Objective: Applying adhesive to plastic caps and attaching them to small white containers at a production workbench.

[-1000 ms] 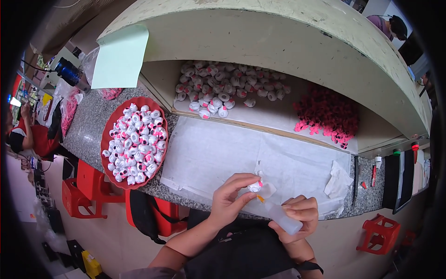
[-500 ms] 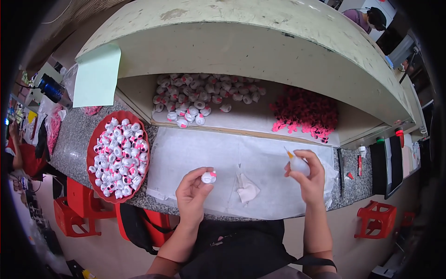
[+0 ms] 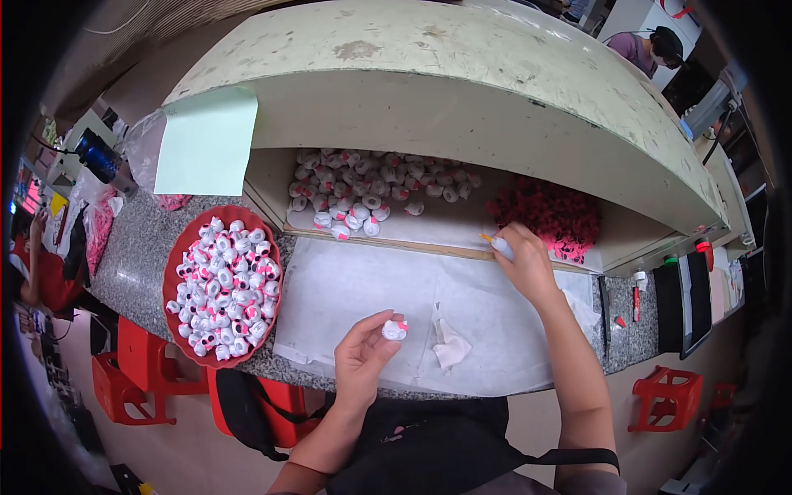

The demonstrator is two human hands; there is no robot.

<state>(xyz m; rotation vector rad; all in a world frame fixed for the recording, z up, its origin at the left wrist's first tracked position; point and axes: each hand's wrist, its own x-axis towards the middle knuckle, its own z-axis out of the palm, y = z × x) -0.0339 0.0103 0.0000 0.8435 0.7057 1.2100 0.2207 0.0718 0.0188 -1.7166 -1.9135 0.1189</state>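
My left hand pinches a small white figure head with pink patches between thumb and fingers, above the paper-covered worktop. In my right hand is a small white squeeze bottle with a yellow nozzle, its tip pointing left. That hand reaches to the shelf's front edge, right by a heap of small pink pieces; whether its fingers touch them I cannot tell. A crumpled white cloth lies on the white sheet between my arms.
Many similar heads lie in the shelf's left part. A red scalloped basin full of heads stands at left. The pale cabinet overhangs the shelf. At right are a red marker and black trays. Red stools stand below.
My right hand has moved forward with the bottle, from above the sheet to the pink heap. My left hand still holds the figure head. The view has shifted slightly.
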